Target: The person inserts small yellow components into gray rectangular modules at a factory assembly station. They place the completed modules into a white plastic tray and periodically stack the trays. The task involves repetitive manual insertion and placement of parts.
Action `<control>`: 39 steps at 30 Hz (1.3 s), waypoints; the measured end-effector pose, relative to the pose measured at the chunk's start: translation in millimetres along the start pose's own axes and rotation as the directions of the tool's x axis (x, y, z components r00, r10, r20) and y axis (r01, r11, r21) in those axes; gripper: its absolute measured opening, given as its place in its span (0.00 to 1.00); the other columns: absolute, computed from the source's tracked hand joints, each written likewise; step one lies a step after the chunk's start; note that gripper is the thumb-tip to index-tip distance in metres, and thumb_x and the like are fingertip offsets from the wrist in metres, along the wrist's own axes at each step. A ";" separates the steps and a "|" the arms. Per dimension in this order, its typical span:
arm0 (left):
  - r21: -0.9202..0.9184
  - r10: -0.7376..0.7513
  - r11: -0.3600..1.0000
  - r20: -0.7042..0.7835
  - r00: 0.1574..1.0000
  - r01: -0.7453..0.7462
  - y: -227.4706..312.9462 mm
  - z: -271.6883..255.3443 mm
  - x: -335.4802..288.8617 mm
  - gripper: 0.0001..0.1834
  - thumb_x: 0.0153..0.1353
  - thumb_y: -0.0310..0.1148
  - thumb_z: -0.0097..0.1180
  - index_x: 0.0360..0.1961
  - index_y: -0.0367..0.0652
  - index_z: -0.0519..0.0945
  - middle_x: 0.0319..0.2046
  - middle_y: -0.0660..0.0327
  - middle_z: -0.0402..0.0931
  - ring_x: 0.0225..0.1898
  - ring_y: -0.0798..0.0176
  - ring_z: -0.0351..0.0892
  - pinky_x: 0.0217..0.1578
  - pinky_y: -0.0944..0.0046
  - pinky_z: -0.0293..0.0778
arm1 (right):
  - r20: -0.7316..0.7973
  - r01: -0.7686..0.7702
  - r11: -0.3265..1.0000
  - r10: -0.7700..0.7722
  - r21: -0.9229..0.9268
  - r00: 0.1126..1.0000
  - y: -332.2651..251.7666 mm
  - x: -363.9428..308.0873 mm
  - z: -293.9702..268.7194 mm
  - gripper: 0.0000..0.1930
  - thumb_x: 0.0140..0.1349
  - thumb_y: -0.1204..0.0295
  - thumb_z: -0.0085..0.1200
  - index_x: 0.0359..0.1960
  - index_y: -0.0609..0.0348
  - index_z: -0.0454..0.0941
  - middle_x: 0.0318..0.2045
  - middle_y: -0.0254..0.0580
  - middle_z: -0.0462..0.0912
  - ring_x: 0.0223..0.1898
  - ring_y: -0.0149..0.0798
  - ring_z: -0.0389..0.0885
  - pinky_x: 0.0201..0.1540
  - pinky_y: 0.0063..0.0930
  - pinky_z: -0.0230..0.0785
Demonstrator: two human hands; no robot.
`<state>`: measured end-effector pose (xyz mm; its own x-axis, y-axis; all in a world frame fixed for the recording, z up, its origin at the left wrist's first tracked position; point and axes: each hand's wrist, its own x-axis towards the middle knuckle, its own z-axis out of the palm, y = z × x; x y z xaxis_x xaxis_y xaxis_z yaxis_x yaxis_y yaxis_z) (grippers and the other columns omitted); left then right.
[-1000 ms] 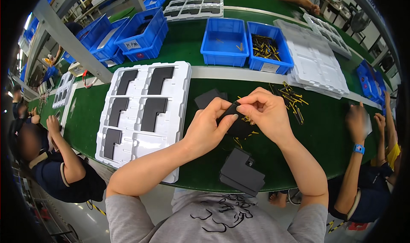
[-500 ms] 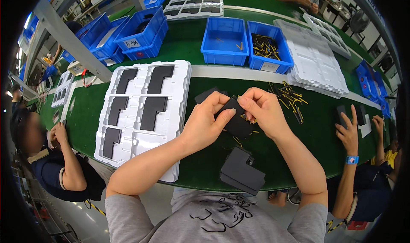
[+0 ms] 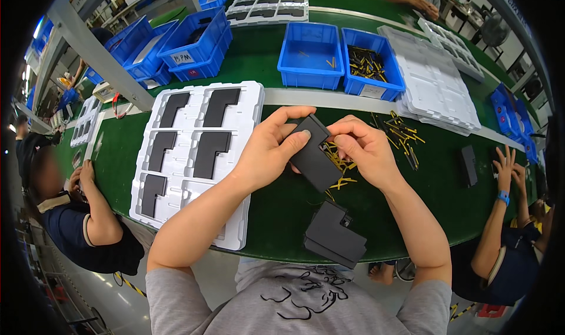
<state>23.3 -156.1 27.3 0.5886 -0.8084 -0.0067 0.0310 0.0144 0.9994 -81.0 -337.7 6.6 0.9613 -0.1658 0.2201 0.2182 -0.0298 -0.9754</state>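
My left hand is closed around a black L-shaped battery, thumb on its face, holding it tilted above the table. Beside the battery's notch, my right hand has its fingers pinched together; whatever lies between them is too small to make out. Below that hand, yellow-and-black strips lie scattered, partly hidden by the battery. Closer to my body, a few more L-shaped batteries rest stacked near the table edge.
A white tray with several black batteries lies to the left. Loose strips lie to the right. Behind stand two blue bins, the right one full of strips, beside stacked clear trays. Co-workers sit on both sides.
The battery in my left hand has turned, now showing more of its face and notch. My right hand has drawn slightly right. The right co-worker's hand has left a black piece on the table.
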 end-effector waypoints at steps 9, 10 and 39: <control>-0.079 -0.120 0.989 0.074 0.990 0.126 -4.6 -4.0 -2.1 0.21 0.66 0.28 0.51 0.61 0.41 0.70 0.38 0.62 0.81 0.35 0.73 0.78 0.31 0.72 0.74 | -0.037 0.112 0.987 -0.117 -0.114 0.992 12.5 -1.6 1.8 0.05 0.57 0.79 0.58 0.35 0.63 0.81 0.30 0.31 0.76 0.28 0.22 0.71 0.32 0.18 0.66; -0.077 -0.093 0.992 0.079 0.993 0.099 -8.8 -5.8 -1.9 0.21 0.66 0.28 0.50 0.60 0.41 0.70 0.37 0.62 0.81 0.33 0.74 0.77 0.29 0.72 0.73 | -0.033 0.126 0.983 -0.132 -0.131 0.991 11.3 -2.9 0.9 0.05 0.57 0.78 0.58 0.35 0.63 0.81 0.29 0.31 0.76 0.27 0.22 0.71 0.32 0.19 0.66; 0.842 0.377 0.394 -0.515 0.770 0.369 -25.5 -73.5 -139.7 0.10 0.54 0.26 0.60 0.39 0.45 0.79 0.35 0.60 0.72 0.32 0.56 0.74 0.30 0.60 0.72 | 0.042 -0.133 0.716 0.221 -0.686 0.974 -19.9 -40.1 -61.4 0.06 0.56 0.84 0.53 0.30 0.64 0.68 0.25 0.33 0.66 0.24 0.26 0.66 0.28 0.19 0.62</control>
<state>-0.3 -0.3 0.2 0.8807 -0.3144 0.3543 -0.4502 -0.7881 0.4198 -134.3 -391.0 16.8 0.9919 -0.1271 -0.0009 -0.0872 -0.6751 -0.7326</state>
